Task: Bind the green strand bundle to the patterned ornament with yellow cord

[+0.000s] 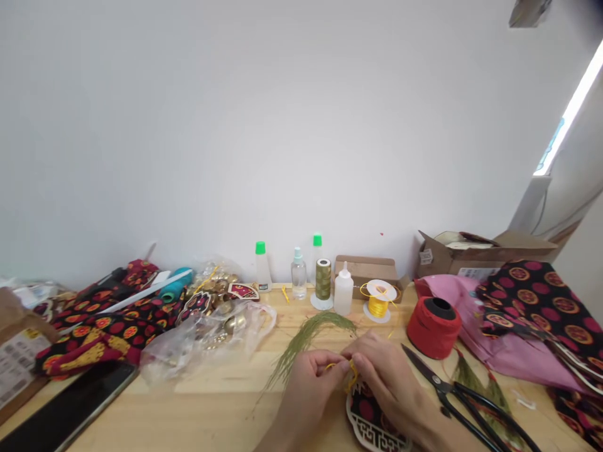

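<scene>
Left fingers: thumb and forefinger of the left hand [306, 383] are drawn narrow, pinching a thin, smooth yellow cord [353, 378] that loops between the hands.
Right fingers: those of the right hand [384, 369] bend close together at the same cord, tips near the left ones; whether they pinch it, I cannot tell.
Pendant: a flat, scallop-edged piece of dark patterned fabric in a pale fretwork frame [370, 411] lies under the right hand, partly covered, just below the cord.
Strands: a loose, arching bunch of fine olive-green threads [306, 336] spreads across the bench [207, 417] of pale, grained wood, behind and beside the left hand.
Scissors: dark metal blades and looped black handles make up the scissors [440, 384], right of the right hand, beside soft green tassels with red tops [466, 375].
Spools: a fat red thread cone [431, 333], a white-flanged yellow cord spool [377, 306] and an upright olive thread spool [323, 280].
Bottle: a translucent white squeeze bottle with a pointed nozzle [343, 296] stands between the latter two.
Left side: a crinkled clear plastic bag [188, 351] lies near round brass-coloured metal pieces [228, 307].
Right side: glossy pink sheeting [459, 295] sits under black fabric with round motifs [541, 295].
</scene>
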A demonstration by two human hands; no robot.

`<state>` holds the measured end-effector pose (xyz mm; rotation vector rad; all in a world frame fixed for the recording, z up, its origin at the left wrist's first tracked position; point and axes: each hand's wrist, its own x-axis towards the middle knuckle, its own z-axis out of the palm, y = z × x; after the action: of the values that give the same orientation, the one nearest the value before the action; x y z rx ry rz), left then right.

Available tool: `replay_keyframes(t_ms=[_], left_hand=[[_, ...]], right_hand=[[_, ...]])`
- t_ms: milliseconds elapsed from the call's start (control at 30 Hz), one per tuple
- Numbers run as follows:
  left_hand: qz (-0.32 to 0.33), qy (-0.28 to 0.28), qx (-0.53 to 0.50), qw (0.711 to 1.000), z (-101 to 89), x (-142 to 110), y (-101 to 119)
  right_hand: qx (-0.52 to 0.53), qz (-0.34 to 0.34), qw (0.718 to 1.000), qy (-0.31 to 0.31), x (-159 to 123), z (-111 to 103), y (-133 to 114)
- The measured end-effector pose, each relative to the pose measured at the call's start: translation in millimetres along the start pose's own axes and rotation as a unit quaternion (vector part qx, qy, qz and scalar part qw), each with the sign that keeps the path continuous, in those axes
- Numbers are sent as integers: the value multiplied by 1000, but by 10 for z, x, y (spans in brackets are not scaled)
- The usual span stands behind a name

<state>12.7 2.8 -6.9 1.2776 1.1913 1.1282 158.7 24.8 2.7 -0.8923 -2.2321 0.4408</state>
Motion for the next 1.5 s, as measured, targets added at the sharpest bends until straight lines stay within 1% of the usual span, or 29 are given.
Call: replay_keyframes(t_ms=[67, 167, 467, 600, 700, 833, 933, 1033, 1200, 1267, 1300, 1333, 1367, 1433, 1500], left_hand=[[3, 3, 14, 1000, 3, 3, 24], [6, -1, 18, 1000, 5, 2, 47], [10, -12, 21, 1000, 2, -7, 38], [4, -5, 20, 1000, -15, 9, 22], [-5, -4, 7, 1000, -35, 46, -7], [-7, -26, -4, 1000, -47, 90, -39], [-7, -22, -18, 1000, -48, 99, -51], [-13, -24, -23, 999, -39, 92, -33], [-18, -31, -7, 999, 3, 58, 60], [-16, -23, 6, 1000, 9, 49, 78], [-15, -18, 12, 1000, 8, 46, 78], [-16, -12, 19, 1000, 6, 44, 72], [-16, -8, 25, 1000, 2, 43, 64], [-16, -3, 41, 999, -3, 40, 46], [-10, -1, 64, 998, -2, 36, 39]], right_hand=[[-3, -3, 1000, -3, -19, -6, -14], [-13, -3, 1000, 13, -27, -24, -11], [-44, -30, 998, 28, -23, -8, 37], [-46, -25, 998, 25, -9, -18, 22], [-56, -19, 998, 36, 5, -11, 46], [-68, 26, 996, 57, 6, -2, 92], [-52, 63, 996, 46, -4, -8, 85], [-27, 83, 995, 42, -13, -18, 47], [-3, 104, 991, 83, 0, -16, 16], [43, 140, 986, 85, 18, -10, 23], [89, 173, 978, 76, 27, -9, 25], [149, 213, 964, 62, 35, -10, 26], [219, 254, 941, 45, 42, -14, 22], [363, 312, 878, 7, 48, -28, 4], [469, 332, 818, -21, 46, -40, -20]])
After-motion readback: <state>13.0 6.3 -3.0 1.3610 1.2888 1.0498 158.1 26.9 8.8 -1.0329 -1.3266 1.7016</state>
